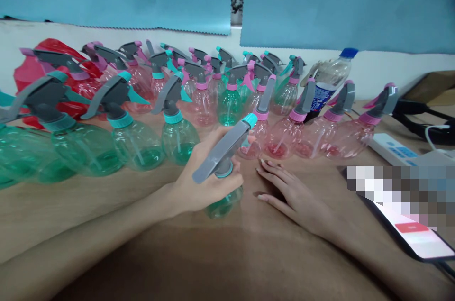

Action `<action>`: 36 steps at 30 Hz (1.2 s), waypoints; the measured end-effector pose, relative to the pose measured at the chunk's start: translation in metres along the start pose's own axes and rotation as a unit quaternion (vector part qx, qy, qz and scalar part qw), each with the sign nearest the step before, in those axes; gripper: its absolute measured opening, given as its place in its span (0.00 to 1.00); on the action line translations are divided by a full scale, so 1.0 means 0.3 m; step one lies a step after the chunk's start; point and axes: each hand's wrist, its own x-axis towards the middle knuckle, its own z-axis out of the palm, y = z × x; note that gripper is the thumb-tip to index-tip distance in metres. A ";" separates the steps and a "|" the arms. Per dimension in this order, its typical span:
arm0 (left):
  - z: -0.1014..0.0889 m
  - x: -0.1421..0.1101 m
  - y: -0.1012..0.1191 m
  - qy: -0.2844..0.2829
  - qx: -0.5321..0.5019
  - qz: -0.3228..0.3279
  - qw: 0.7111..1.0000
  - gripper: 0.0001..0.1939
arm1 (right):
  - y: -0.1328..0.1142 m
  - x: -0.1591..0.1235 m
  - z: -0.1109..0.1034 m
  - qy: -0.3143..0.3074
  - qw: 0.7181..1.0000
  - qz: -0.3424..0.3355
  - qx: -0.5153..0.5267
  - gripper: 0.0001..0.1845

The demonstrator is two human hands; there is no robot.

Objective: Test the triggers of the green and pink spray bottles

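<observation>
My left hand [206, 182] is wrapped round the neck of a green spray bottle [223, 204] with a grey trigger head and a turquoise nozzle. Its body shows below my fingers, close to the tabletop; whether it touches is unclear. My right hand [287, 192] lies flat on the wooden table [227, 253], fingers apart and holding nothing, just in front of the pink spray bottles [282, 137]. To the left of the held bottle, green spray bottles [137, 149] with turquoise collars stand in a row.
Behind are several more pink and green spray bottles [202, 104]. A red plastic bag [50, 54] lies at back left; a large bottle with a blue cap [330, 73] stands at the back. To the right are a phone [408, 225], a white power strip [391, 147] and a cardboard box [433, 85].
</observation>
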 end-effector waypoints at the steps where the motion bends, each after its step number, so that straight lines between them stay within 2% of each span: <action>1: 0.000 0.000 0.002 -0.001 0.000 0.000 1.000 0.23 | 0.000 -0.001 0.000 0.001 1.000 0.000 0.001 0.33; 10: -0.010 0.003 0.015 -0.013 0.031 0.008 0.999 0.19 | 0.004 -0.005 0.007 0.017 1.000 -0.003 0.018 0.32; 17: -0.019 0.010 0.028 0.000 0.086 0.030 0.996 0.13 | 0.004 -0.005 0.005 0.009 1.000 0.000 0.015 0.33; 26: -0.022 0.008 0.039 -0.009 0.077 -0.005 0.997 0.11 | 0.001 -0.004 0.004 0.011 1.000 0.003 0.016 0.33; 32: -0.018 0.001 0.018 -0.038 0.041 -0.024 0.998 0.18 | -0.002 -0.006 -0.001 0.015 1.000 0.001 0.024 0.33; 36: -0.007 -0.005 0.002 -0.025 0.017 -0.015 0.999 0.21 | -0.001 -0.006 0.000 0.020 0.999 -0.003 0.032 0.33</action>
